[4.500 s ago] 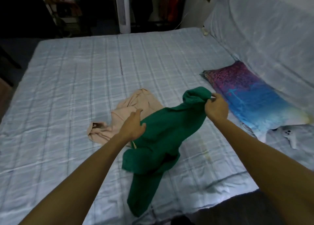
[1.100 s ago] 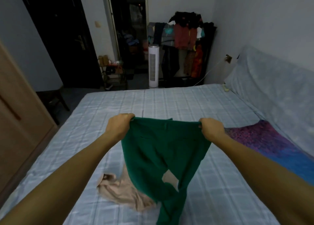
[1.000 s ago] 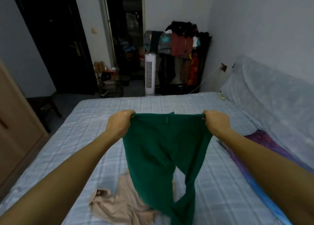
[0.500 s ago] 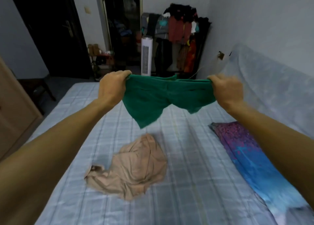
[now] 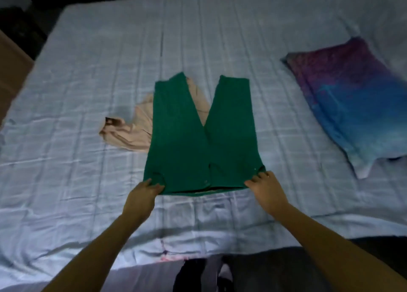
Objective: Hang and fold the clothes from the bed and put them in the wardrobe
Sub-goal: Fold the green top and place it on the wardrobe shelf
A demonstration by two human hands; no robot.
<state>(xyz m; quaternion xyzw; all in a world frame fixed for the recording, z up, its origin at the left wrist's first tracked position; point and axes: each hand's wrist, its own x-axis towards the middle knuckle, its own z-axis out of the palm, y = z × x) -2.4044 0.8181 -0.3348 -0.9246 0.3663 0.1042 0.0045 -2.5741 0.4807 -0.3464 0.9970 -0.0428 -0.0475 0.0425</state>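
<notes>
Here, on my head-camera feed, the only view I have: a pair of green trousers lies spread flat on the bed, waistband toward the near edge and both legs pointing away toward the far side. The legs part in a narrow V.

The left hand grips the left corner of the waistband, fingers curled on the cloth. The right hand pinches the right corner in the same way. Both forearms reach in from the bottom of my screen.

A crumpled beige garment lies partly under the trousers. Most of it spills out to the left of the left leg, and a strip of it shows in the gap between the two legs.

The bed is covered with a pale blue checked sheet, creased in places. A pillow in purple fading to blue rests at the right, well apart from the trousers. A brown wooden panel stands at the left edge of the picture, beside the bed; I cannot tell from here what piece of furniture it belongs to. The picture is dim and slightly blurred.
</notes>
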